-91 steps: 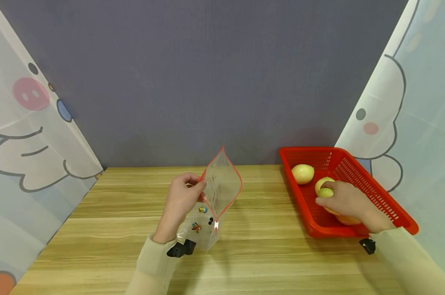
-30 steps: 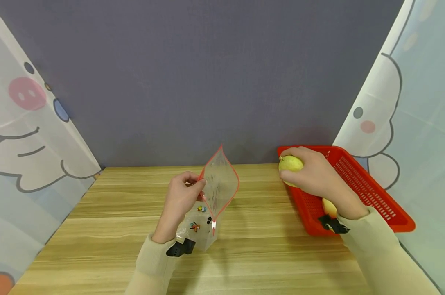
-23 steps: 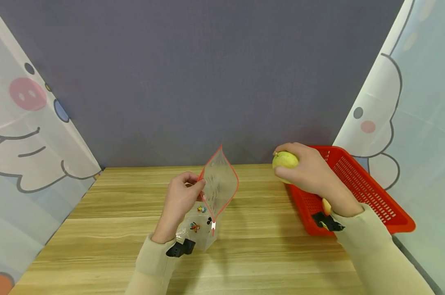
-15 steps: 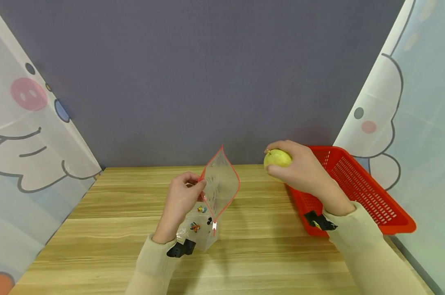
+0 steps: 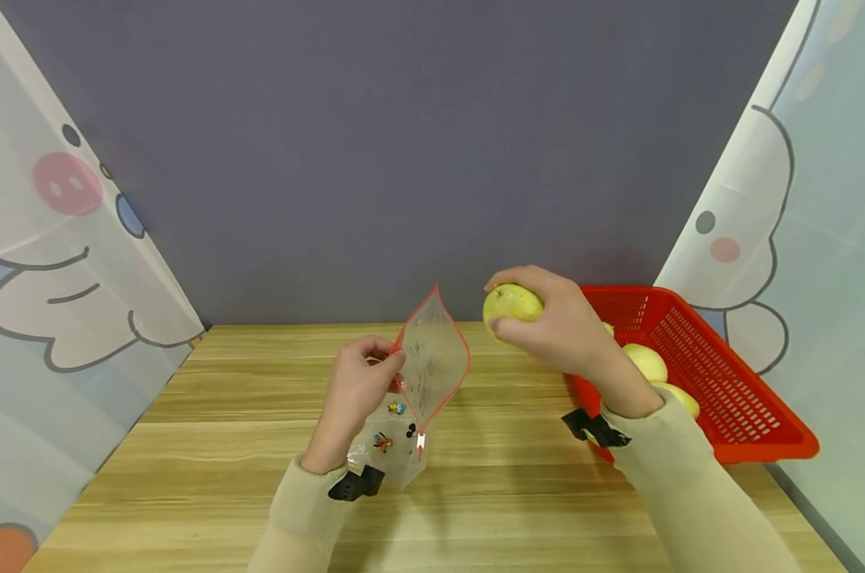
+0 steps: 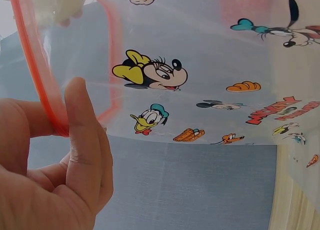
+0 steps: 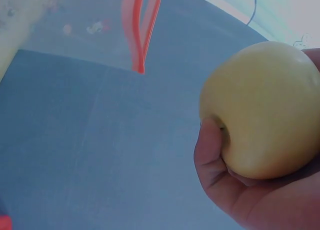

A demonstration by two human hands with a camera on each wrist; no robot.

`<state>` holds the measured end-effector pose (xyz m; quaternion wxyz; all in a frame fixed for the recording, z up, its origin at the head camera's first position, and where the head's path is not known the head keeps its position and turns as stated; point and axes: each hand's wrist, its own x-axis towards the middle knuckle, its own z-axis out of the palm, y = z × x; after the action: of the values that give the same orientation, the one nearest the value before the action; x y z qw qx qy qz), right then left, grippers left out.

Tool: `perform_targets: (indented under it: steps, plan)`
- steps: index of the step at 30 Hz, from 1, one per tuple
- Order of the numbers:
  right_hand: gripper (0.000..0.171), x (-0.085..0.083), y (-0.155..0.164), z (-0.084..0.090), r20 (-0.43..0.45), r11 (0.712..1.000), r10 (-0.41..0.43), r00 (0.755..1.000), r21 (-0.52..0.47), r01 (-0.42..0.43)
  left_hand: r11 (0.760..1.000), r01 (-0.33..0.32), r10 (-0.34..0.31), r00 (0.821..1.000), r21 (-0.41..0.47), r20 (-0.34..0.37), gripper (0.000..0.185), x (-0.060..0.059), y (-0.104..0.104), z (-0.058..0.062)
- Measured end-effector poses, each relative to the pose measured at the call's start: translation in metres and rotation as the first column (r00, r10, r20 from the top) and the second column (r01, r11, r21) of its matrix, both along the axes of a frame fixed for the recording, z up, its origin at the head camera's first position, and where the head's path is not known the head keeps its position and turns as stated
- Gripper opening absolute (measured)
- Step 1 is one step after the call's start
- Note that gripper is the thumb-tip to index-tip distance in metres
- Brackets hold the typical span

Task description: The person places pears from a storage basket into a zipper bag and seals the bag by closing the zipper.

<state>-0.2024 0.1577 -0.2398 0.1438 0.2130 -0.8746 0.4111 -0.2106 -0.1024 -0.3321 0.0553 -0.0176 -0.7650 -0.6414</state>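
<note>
My left hand (image 5: 356, 390) pinches the red-edged rim of a clear zip bag (image 5: 426, 370) printed with cartoon figures and holds its mouth open above the wooden table (image 5: 210, 446). In the left wrist view the thumb (image 6: 82, 140) presses the bag's (image 6: 210, 80) red rim. My right hand (image 5: 554, 322) grips a yellow-green apple (image 5: 509, 303) in the air, just right of the bag's top and a little above it. The right wrist view shows the apple (image 7: 262, 110) held in the fingers with the bag's red rim (image 7: 140, 25) beyond it.
A red plastic basket (image 5: 733, 398) sits at the table's right edge with several yellow apples (image 5: 647, 362) inside. A grey wall stands behind, and cartoon-printed curtains (image 5: 52, 255) hang at both sides.
My right hand lifted an apple out of the basket and carried it left toward the bag's open top. The left hand and the bag stayed put.
</note>
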Motion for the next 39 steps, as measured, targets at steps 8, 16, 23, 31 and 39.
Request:
perform_targets:
  steps: [8, 16, 23, 31, 39]
  plan:
    - [0.033, 0.0, -0.02, -0.002, 0.001, 0.998, 0.058, 0.998, -0.033, -0.058, 1.0, 0.009, -0.01, 1.0, 0.008, 0.008, 0.009, 0.0, 0.0, -0.001]
    - [0.034, -0.003, -0.037, -0.01, -0.001, 0.993, 0.111, 0.994, -0.044, -0.111, 1.0, 0.006, -0.006, 1.0, 0.004, 0.012, 0.011, 0.0, 0.0, -0.001]
    - [0.034, -0.007, -0.048, -0.021, -0.03, 0.99, 0.131, 0.991, -0.053, -0.132, 1.0, 0.002, -0.002, 1.0, -0.009, 0.005, 0.012, -0.001, 0.001, 0.0]
    - [0.034, -0.012, -0.067, -0.036, -0.04, 0.973, 0.225, 0.974, -0.042, -0.227, 1.0, 0.009, -0.009, 1.0, 0.001, 0.007, 0.008, 0.0, 0.0, 0.0]
    - [0.037, -0.017, -0.071, -0.047, -0.031, 0.974, 0.224, 0.974, -0.013, -0.225, 1.0, 0.007, -0.007, 1.0, -0.005, -0.001, 0.01, 0.0, 0.0, -0.001]
